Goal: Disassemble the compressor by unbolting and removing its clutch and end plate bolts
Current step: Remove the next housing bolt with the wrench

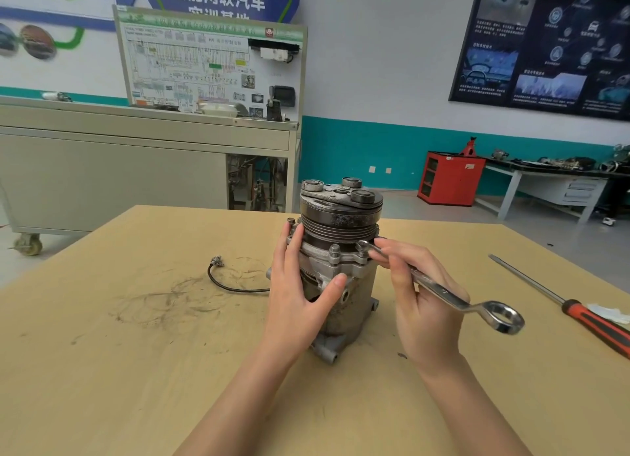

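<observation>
Nearest to me, my right hand (414,295) pinches the shank of a double-ended ring wrench (439,290) between fingertips and thumb, the free ring hanging off to the right of the compressor (335,268). The other end sits on a bolt head (362,247) on the flange at the compressor's right front, or just against it; I cannot tell whether it is fully seated. I judge the light fingertip grip is for guiding the wrench onto the bolt, not for heavy pulling.

My left hand (300,285) is spread against the compressor's left side, fingers reaching up beside the grooved pulley (339,229) and thumb pressed across the front of the housing. That bracing looks meant to stop the body turning or tipping when the wrench is loaded.

The compressor stands upright on the table (119,336), clutch end up, near the table's middle. The clutch plate (341,191) on top still carries its three round dampers, and another flange bolt (334,251) stands just left of the one under the wrench, so I judge the unbolting is at an early stage.

Left of the compressor a black wire with a connector (221,275) trails across smudged tabletop. Well to the right lies a screwdriver (566,305) with a red and black handle, unused.

Beyond the compressor stand a grey cabinet (112,169) and a red tool cart (451,177).
</observation>
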`<state>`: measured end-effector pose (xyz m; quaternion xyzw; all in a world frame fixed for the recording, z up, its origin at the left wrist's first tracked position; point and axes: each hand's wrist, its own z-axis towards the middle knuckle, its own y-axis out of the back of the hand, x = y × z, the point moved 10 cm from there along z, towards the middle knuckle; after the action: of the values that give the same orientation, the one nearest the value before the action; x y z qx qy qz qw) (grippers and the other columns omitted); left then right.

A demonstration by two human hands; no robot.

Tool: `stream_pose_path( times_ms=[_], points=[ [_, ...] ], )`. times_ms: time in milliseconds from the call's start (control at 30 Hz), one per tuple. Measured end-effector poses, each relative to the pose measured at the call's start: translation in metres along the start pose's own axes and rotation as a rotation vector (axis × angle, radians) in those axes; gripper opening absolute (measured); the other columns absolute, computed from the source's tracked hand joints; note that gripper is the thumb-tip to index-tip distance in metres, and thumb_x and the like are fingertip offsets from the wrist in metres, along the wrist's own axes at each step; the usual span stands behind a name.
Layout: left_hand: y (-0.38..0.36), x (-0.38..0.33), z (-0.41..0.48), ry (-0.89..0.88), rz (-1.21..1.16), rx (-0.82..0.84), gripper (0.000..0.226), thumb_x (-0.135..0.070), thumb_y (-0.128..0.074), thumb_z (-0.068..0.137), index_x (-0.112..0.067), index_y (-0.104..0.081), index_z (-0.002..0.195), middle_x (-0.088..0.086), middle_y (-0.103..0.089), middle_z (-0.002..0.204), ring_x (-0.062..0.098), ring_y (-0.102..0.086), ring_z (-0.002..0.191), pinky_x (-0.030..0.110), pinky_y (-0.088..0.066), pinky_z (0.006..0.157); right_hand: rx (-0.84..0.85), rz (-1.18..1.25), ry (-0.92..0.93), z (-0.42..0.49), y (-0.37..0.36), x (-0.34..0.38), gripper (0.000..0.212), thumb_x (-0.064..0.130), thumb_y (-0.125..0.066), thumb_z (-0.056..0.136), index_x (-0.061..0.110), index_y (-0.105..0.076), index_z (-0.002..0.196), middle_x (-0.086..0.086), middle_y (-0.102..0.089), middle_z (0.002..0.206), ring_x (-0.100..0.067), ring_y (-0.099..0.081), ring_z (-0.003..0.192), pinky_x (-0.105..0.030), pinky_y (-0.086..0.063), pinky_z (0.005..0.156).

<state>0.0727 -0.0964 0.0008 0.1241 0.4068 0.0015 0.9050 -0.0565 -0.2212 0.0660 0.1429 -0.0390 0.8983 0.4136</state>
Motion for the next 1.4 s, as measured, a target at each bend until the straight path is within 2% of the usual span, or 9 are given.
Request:
stream_pose_path(
  times_ms=[133,433,667,800,1000,1100,1200,1300,1400],
  points=[
    [0.000,0.001,-0.001,0.010,-0.004,0.001,0.086,-0.065,-0.052,0.075,-0.040,-0.016,0.149,-0.020,-0.006,0.160,-0.003,-0.006,0.146,0.039,-0.019,0.120,0.011,-0.005,0.004,0.002,-0.002,0.004,0.031,0.037,-0.041,0.100,0.017,-0.063,0.097,-0.003,-0.067,0.095,-0.017,-0.069,0.088,-0.024,-0.052,0.083],
    [0.001,0.000,-0.001,0.013,-0.010,-0.008,0.084,-0.065,-0.051,0.074,-0.041,-0.018,0.147,-0.018,-0.007,0.160,-0.003,-0.006,0.145,0.046,-0.019,0.119,-0.026,0.044,-0.035,-0.006,0.001,-0.001,0.024,0.036,-0.040,0.101,0.022,-0.060,0.098,-0.008,-0.068,0.095,-0.023,-0.069,0.089,-0.040,-0.056,0.076],
    [0.000,0.002,-0.001,0.018,-0.004,-0.008,0.083,-0.066,-0.050,0.074,-0.043,-0.016,0.147,-0.021,-0.006,0.159,-0.007,-0.003,0.144,0.041,-0.016,0.120,0.044,-0.101,0.131,0.001,-0.007,0.011,0.051,0.033,-0.042,0.101,-0.007,-0.067,0.082,-0.013,-0.069,0.087,-0.013,-0.065,0.087,-0.018,-0.052,0.080],
    [0.000,0.002,0.000,0.022,-0.004,-0.008,0.084,-0.067,-0.050,0.074,-0.043,-0.016,0.147,-0.022,-0.006,0.159,-0.006,-0.003,0.144,0.038,-0.015,0.120,0.036,-0.040,0.131,-0.001,-0.007,0.008,0.043,0.031,-0.043,0.101,-0.002,-0.066,0.085,-0.012,-0.069,0.089,-0.012,-0.066,0.088,-0.018,-0.051,0.081],
    [0.000,0.002,-0.001,0.017,-0.002,-0.004,0.083,-0.066,-0.051,0.074,-0.044,-0.017,0.147,-0.024,-0.005,0.159,-0.008,-0.004,0.144,0.033,-0.015,0.117,-0.092,0.191,-0.125,-0.006,-0.002,-0.018,0.023,0.040,-0.042,0.100,0.026,-0.060,0.096,0.018,-0.069,0.094,-0.017,-0.072,0.082,-0.037,-0.056,0.076],
    [0.000,0.002,-0.001,0.013,-0.007,-0.016,0.083,-0.066,-0.051,0.073,-0.045,-0.018,0.146,-0.024,-0.006,0.158,-0.008,-0.006,0.144,0.030,-0.016,0.115,-0.112,0.326,-0.224,-0.005,-0.003,-0.032,0.024,0.036,-0.041,0.100,0.029,-0.062,0.089,0.008,-0.071,0.091,-0.019,-0.072,0.076,-0.030,-0.058,0.070],
    [-0.001,0.002,-0.001,0.016,-0.007,-0.009,0.081,-0.067,-0.051,0.073,-0.049,-0.016,0.144,-0.026,-0.005,0.157,-0.009,-0.006,0.143,0.029,-0.016,0.114,-0.082,0.588,-0.545,-0.001,-0.009,-0.076,0.032,0.021,-0.033,0.102,0.008,-0.057,0.085,-0.009,-0.072,0.083,-0.024,-0.071,0.066,-0.027,-0.057,0.061],
    [-0.001,0.003,-0.001,0.018,-0.006,-0.005,0.083,-0.068,-0.051,0.073,-0.050,-0.014,0.145,-0.028,-0.004,0.157,-0.009,-0.005,0.143,0.029,-0.017,0.114,0.071,0.855,-0.887,0.002,-0.035,-0.111,0.037,0.018,-0.032,0.101,0.003,-0.058,0.080,-0.014,-0.072,0.077,-0.019,-0.069,0.058,-0.023,-0.055,0.053],
    [-0.002,0.004,-0.002,0.017,-0.006,0.008,0.085,-0.070,-0.051,0.073,-0.049,-0.014,0.147,-0.032,-0.003,0.156,-0.011,-0.004,0.142,0.028,-0.017,0.112,0.216,0.965,-1.023,0.005,-0.055,-0.122,0.037,0.026,-0.044,0.087,0.010,-0.071,0.067,-0.015,-0.072,0.076,-0.013,-0.067,0.054,-0.019,-0.054,0.049]
  ],
)
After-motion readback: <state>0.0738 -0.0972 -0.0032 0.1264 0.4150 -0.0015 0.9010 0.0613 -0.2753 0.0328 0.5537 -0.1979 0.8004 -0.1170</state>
